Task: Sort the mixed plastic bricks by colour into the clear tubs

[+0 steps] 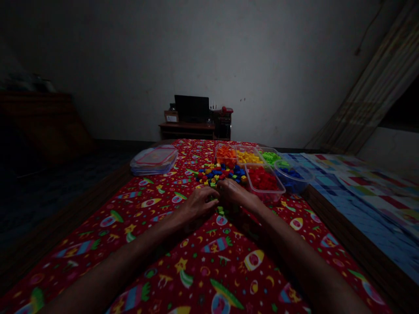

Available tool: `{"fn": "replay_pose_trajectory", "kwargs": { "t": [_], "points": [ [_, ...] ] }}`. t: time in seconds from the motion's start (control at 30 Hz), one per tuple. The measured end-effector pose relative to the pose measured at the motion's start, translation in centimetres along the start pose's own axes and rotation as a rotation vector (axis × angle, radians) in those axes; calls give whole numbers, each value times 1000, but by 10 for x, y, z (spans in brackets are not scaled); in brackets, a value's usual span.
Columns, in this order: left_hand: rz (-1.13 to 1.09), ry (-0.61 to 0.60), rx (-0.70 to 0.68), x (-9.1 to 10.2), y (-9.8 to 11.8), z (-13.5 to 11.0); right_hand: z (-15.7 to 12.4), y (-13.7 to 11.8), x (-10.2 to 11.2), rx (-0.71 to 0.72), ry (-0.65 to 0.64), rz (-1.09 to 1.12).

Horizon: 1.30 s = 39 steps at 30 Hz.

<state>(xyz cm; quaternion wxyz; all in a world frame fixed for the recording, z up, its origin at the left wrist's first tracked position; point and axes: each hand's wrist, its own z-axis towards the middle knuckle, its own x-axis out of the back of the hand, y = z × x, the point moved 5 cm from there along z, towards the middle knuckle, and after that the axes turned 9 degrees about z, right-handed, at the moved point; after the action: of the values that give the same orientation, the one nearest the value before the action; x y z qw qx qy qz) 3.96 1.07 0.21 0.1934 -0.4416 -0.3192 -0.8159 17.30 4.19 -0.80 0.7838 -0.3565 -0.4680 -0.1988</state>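
Observation:
A loose heap of small plastic bricks [218, 173] in blue, red, yellow and green lies on a red rocket-print cloth [209, 257]. My right hand [234, 194] rests palm down at the heap's near edge, its fingertips among the bricks. My left hand [196, 204] lies just to its left, with fingers curled towards the same spot. A few green bricks [221, 210] sit below my hands. The dim light hides whether either hand holds a brick.
Clear plastic tubs of sorted orange [225, 156], yellow [247, 157], green [270, 158], red [263, 181] and blue [291, 176] bricks stand beyond and right of my hands. A stack of lidded clear containers [153, 160] lies far left. A wooden edge [350, 231] borders the cloth.

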Motion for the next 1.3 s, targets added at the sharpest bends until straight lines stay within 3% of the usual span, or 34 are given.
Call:
{"fn": "replay_pose_trajectory", "kwargs": {
  "t": [0.13,0.27,0.47,0.7,0.9,1.03,1.17,1.3],
  "points": [
    [-37,-113,-124,-13,21,-8,5,2,21,-41,24,86],
    [-26,-169,-148,-20,29,-10,3,-3,27,-37,47,100],
    [-41,-153,-11,-11,10,-3,0,-19,35,-139,-31,80],
    [-140,-75,362,-1,-35,1,9,-21,30,-269,-133,120],
    [-173,-54,301,2,-24,4,2,-35,41,-288,-347,111],
    [-269,-72,341,2,-22,5,-10,-54,40,-264,-489,-49],
    [-439,-106,422,-1,-30,1,-16,-65,20,-228,-509,-201],
    [-628,-151,424,-3,-31,-2,-15,-61,11,-227,-511,-185]
  ]
}}
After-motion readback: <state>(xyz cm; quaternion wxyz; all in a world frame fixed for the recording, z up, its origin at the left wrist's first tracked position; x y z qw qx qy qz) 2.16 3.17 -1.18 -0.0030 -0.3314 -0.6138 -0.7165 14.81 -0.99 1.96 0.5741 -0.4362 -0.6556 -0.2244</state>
